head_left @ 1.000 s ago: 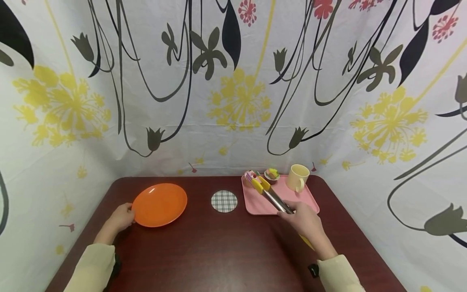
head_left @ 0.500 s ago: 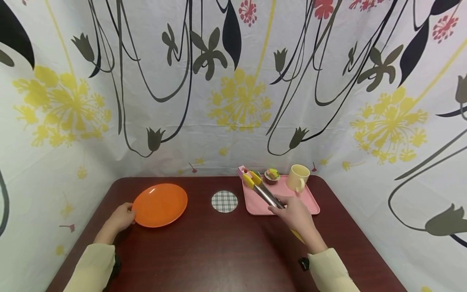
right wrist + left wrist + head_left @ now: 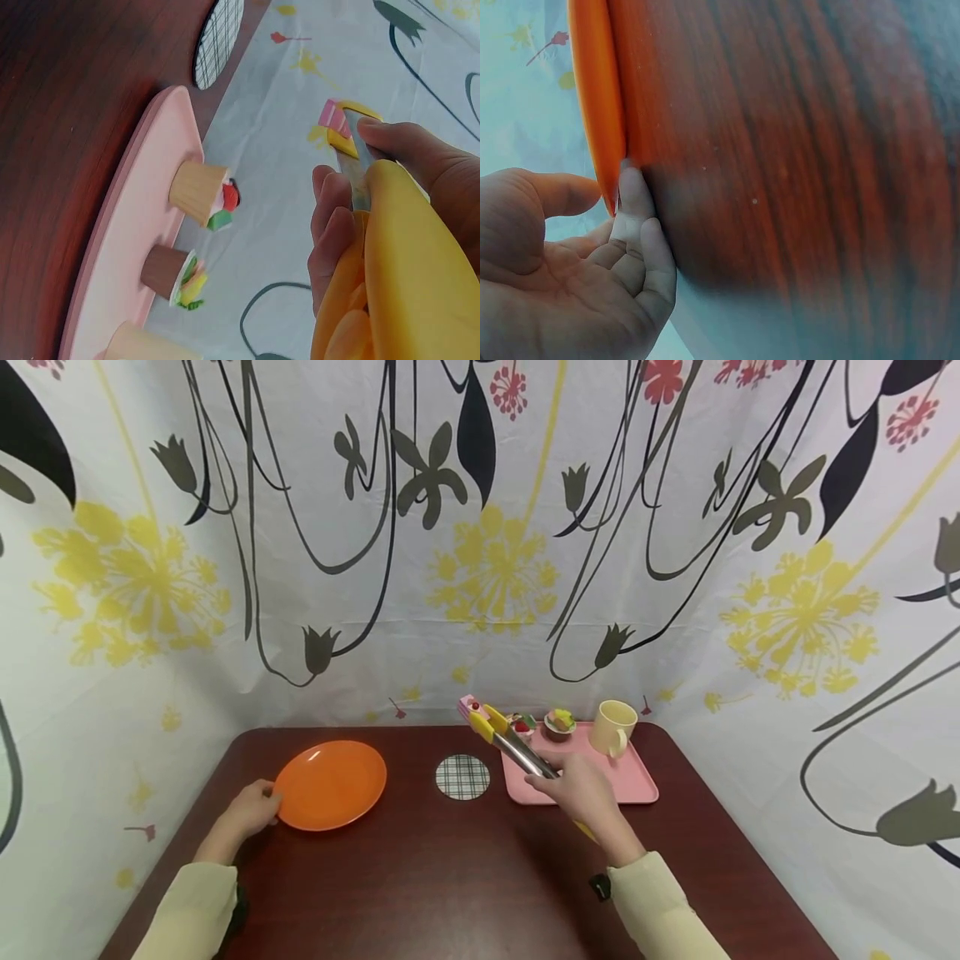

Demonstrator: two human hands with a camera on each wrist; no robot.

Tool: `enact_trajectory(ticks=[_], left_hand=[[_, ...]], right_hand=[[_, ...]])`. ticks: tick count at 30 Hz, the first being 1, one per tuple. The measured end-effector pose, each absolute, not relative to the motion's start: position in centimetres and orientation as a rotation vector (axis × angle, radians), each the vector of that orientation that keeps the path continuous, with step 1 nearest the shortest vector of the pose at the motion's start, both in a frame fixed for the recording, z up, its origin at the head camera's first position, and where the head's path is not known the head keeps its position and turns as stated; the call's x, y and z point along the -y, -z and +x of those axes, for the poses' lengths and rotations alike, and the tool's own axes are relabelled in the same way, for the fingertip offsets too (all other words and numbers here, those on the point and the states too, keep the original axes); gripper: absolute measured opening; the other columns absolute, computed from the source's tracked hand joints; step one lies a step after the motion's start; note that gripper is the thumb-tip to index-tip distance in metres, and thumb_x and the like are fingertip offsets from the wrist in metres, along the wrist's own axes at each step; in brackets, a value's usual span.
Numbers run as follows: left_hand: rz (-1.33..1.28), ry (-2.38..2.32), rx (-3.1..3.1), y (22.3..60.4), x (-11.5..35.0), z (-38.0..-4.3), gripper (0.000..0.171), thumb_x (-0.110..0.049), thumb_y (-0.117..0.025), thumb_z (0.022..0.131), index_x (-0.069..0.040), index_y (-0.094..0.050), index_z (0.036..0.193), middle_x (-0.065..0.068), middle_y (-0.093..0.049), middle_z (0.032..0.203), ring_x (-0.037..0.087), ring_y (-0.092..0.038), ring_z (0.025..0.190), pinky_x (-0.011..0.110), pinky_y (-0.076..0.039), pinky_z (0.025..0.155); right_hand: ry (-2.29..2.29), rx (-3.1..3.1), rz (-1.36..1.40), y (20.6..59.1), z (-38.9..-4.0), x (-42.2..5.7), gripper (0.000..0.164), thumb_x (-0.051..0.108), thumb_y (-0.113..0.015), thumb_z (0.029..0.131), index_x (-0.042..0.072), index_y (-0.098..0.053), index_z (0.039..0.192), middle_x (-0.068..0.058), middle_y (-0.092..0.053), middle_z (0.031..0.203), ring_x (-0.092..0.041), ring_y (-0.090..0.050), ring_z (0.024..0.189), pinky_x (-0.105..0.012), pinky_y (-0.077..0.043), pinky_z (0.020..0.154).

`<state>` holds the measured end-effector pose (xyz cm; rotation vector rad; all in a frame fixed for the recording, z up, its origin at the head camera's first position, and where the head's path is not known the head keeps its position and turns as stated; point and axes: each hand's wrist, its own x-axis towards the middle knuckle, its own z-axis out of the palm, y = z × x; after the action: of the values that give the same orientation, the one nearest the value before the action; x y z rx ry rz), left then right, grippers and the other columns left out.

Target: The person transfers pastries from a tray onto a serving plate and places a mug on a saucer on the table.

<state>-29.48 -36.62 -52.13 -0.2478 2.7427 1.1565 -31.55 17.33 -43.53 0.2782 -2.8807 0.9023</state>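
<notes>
My left hand (image 3: 247,812) pinches the near-left rim of an orange plate (image 3: 332,785); in the left wrist view, the thumb is on one side of the rim and fingertips on the other. My right hand (image 3: 581,789) grips metal tongs (image 3: 519,750) with yellow tips and yellow handles. Between the tips is a small pink toy cake piece (image 3: 334,116) with a red dot on top, held in the air past the left edge of a pink tray (image 3: 633,777). On that tray stand two toy cupcakes, one tan (image 3: 199,191) and one brown (image 3: 165,271).
A pale yellow mug (image 3: 613,727) stands at the tray's back right. Between plate and tray lies a round checked coaster (image 3: 462,777). The dark wooden table (image 3: 420,877) backs onto a flower-patterned curtain (image 3: 375,585).
My right hand has carried the tongs and cake piece leftward and up from over the tray, uncovering the tan cupcake. My left hand and the plate have stayed put.
</notes>
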Motion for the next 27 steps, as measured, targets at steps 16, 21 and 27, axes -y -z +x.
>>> enact_trajectory(ticks=[16, 21, 27], left_hand=[[-0.241, -1.194, -2.741, 52.7, 37.1, -29.6, 0.055, -0.017, -0.039, 0.108, 0.024, -0.037, 0.145, 0.043, -0.055, 0.132, 0.025, -0.072, 0.089, 0.047, -0.063, 0.081], [-0.235, -1.189, -2.741, 52.5, 37.1, -29.6, 0.054, -0.016, -0.039, 0.109, 0.024, -0.037, 0.145, 0.044, -0.054, 0.134, 0.027, -0.072, 0.090, 0.049, -0.063, 0.084], [-0.218, -1.193, -2.753, 52.2, 37.0, -29.5, 0.052, -0.015, -0.039, 0.109, 0.024, -0.038, 0.144, 0.043, -0.056, 0.131, 0.028, -0.071, 0.090, 0.050, -0.063, 0.083]], right_hand=[[-0.864, 2.888, 0.344, 43.5, -31.9, -13.7, 0.035, 0.034, -0.089, 0.088, 0.028, -0.083, 0.122, 0.005, -0.070, 0.087, -0.018, -0.058, 0.076, -0.032, -0.043, 0.061], [-0.837, 2.861, 0.400, 43.3, -32.2, -12.2, 0.032, 0.034, -0.090, 0.087, 0.030, -0.084, 0.119, 0.004, -0.062, 0.077, -0.017, -0.051, 0.067, -0.033, -0.038, 0.056], [-0.892, 2.851, 0.494, 43.3, -32.5, -10.5, 0.033, 0.032, -0.087, 0.091, 0.023, -0.082, 0.122, 0.004, -0.066, 0.078, -0.016, -0.054, 0.068, -0.032, -0.041, 0.059]])
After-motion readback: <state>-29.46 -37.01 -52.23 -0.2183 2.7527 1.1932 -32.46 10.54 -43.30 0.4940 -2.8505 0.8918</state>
